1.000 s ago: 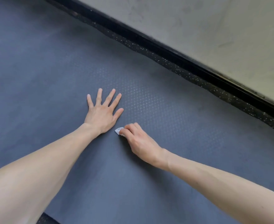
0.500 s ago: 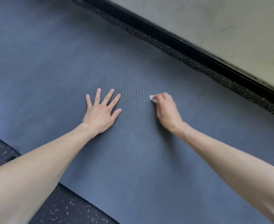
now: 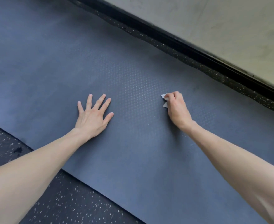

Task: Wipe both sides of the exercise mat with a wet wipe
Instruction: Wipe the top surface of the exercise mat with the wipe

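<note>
Near left, black rubber floor (image 3: pixel 60 201) flecked with pale specks shows beside the mat's near edge. A blue-grey mat (image 3: pixel 133 167) lies flat on this floor and runs across the whole view from far left to near right. Its surface is matte, and a fine pattern of small raised dots shows in the middle.

The left hand (image 3: pixel 92 118) rests palm down on the mat, its fingers (image 3: pixel 100 101) straight and spread wide.

To the right, well apart from it, the right hand (image 3: pixel 177 110) sits knuckles up on the mat. Its fingers (image 3: pixel 173 96) are curled, pinching a small white crumpled wipe (image 3: pixel 165 104). The wipe pokes out on their left side and touches the mat.

Far right, a strip of speckled floor, a black baseboard (image 3: pixel 197 53) and a smudged pale wall (image 3: pixel 230 29) run diagonally.
</note>
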`<action>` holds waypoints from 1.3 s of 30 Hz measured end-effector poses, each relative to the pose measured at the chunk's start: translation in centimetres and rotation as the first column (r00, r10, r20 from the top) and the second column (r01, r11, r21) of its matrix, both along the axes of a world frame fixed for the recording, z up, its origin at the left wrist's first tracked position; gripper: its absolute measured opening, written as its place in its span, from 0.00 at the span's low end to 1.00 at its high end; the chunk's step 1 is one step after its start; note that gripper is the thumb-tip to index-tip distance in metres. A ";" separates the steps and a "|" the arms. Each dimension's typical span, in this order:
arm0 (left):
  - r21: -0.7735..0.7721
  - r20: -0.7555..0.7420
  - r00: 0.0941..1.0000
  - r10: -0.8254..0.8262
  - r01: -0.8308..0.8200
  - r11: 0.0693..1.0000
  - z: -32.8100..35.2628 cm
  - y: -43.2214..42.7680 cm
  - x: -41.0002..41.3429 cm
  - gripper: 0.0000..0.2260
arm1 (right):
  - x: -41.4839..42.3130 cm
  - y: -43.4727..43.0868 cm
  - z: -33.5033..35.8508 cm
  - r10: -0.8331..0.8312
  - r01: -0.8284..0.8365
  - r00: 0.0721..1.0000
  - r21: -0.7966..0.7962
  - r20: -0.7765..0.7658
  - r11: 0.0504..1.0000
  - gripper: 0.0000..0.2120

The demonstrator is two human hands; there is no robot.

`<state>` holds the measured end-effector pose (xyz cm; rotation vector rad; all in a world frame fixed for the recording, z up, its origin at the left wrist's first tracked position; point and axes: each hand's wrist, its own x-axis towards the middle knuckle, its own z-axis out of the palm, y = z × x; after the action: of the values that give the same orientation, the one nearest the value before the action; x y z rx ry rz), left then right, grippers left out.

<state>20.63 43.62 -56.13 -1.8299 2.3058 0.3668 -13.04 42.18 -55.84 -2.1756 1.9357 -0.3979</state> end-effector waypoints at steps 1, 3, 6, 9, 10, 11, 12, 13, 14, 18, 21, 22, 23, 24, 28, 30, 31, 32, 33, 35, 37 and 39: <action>0.007 -0.002 1.000 0.007 -0.007 1.000 -0.1 0.1 0.2 0.29 | 0.5 0.1 0.1 -0.017 0.017 1.000 -0.001 0.007 1.000 0.14; 0.016 -0.007 1.000 0.003 -0.003 1.000 -0.3 -0.1 0.3 0.29 | 3.2 1.3 0.3 0.032 -0.031 0.999 -0.027 0.041 0.999 0.11; 0.003 -0.026 1.000 0.004 -0.004 1.000 -0.6 0.1 0.2 0.28 | 9.4 5.3 -0.2 0.274 -0.268 0.953 -0.067 0.128 0.961 0.09; -0.006 -0.071 0.997 0.008 -0.008 1.000 -0.4 0.2 0.8 0.28 | 13.9 9.5 -0.4 0.465 -0.473 0.861 -0.011 0.206 0.881 0.12; -0.010 -0.086 0.996 0.008 -0.009 1.000 -0.3 0.3 1.2 0.29 | 14.1 9.9 -0.4 0.503 -0.516 0.840 0.012 0.204 0.857 0.13; -0.012 -0.098 0.995 0.010 -0.011 1.000 -0.3 0.4 1.5 0.29 | 13.5 9.5 -0.4 0.526 -0.538 0.830 0.016 0.186 0.843 0.13; -0.013 -0.107 0.994 0.012 -0.013 1.000 -0.3 0.6 2.0 0.29 | 12.4 8.5 -0.3 0.519 -0.527 0.840 0.008 0.159 0.850 0.13; -0.015 -0.111 0.994 0.010 -0.012 1.000 -0.2 0.9 2.5 0.29 | 10.8 7.4 -0.1 0.477 -0.481 0.869 0.000 0.133 0.877 0.14; -0.022 -0.110 0.994 0.007 -0.010 1.000 -0.2 1.3 3.0 0.29 | 8.7 6.1 0.1 0.393 -0.394 0.913 -0.011 0.107 0.919 0.15; -0.057 -0.069 0.998 0.010 -0.014 0.998 -0.3 2.6 4.3 0.29 | -0.5 3.2 0.9 -0.100 0.099 0.994 0.019 0.038 0.995 0.16; -0.054 -0.081 0.996 0.027 -0.032 0.998 -0.3 3.2 4.9 0.28 | 1.3 4.2 1.0 -0.181 0.180 0.982 0.023 0.046 0.983 0.12; -0.051 -0.094 0.995 0.026 -0.031 0.998 -0.3 3.4 5.0 0.28 | 3.6 4.9 0.8 -0.134 0.134 0.989 -0.002 0.068 0.991 0.10; -0.043 -0.108 0.994 0.026 -0.030 0.999 -0.3 3.5 5.1 0.28 | 6.1 5.6 0.4 -0.061 0.064 0.994 -0.027 0.094 0.998 0.10; -0.036 -0.123 0.992 0.028 -0.032 0.999 -0.3 3.7 5.3 0.28 | 8.9 6.5 -0.1 0.030 -0.024 0.993 -0.051 0.117 0.998 0.10; -0.018 -0.190 0.981 0.051 -0.055 0.998 0.0 4.5 6.1 0.29 | 19.4 12.0 -0.7 0.381 -0.383 0.900 -0.036 0.212 0.923 0.11; -0.012 -0.198 0.979 0.052 -0.055 0.998 0.1 4.9 6.7 0.29 | 20.8 13.0 -0.3 0.491 -0.504 0.845 0.007 0.211 0.864 0.13; -0.012 -0.196 0.979 0.047 -0.050 0.999 0.1 5.1 6.8 0.29 | 20.1 12.5 -0.1 0.527 -0.539 0.829 0.018 0.186 0.842 0.14; -0.013 -0.195 0.980 0.043 -0.047 0.999 0.1 5.3 7.0 0.29 | 18.8 11.6 0.3 0.534 -0.544 0.830 0.024 0.159 0.839 0.15; -0.011 -0.196 0.980 0.041 -0.044 0.999 0.2 5.4 7.2 0.29 | 16.9 10.4 0.6 0.508 -0.515 0.851 0.025 0.134 0.857 0.16; -0.003 -0.198 0.979 0.045 -0.047 0.999 0.3 5.7 7.4 0.29 | 12.1 8.1 1.1 0.343 -0.344 0.935 -0.004 0.085 0.939 0.15; 0.003 -0.197 0.979 0.049 -0.050 0.999 0.3 6.0 7.6 0.28 | 7.7 6.8 1.3 0.121 -0.121 0.992 0.005 0.043 0.993 0.15; 0.012 -0.204 0.978 0.049 -0.048 0.999 0.1 6.4 7.8 0.27 | 6.6 6.7 1.2 -0.002 0.001 1.000 0.035 0.020 0.999 0.13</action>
<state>28.44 50.02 -55.99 -1.9303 2.3881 0.5958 -6.42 48.88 -54.62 -2.1404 1.9188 -0.3818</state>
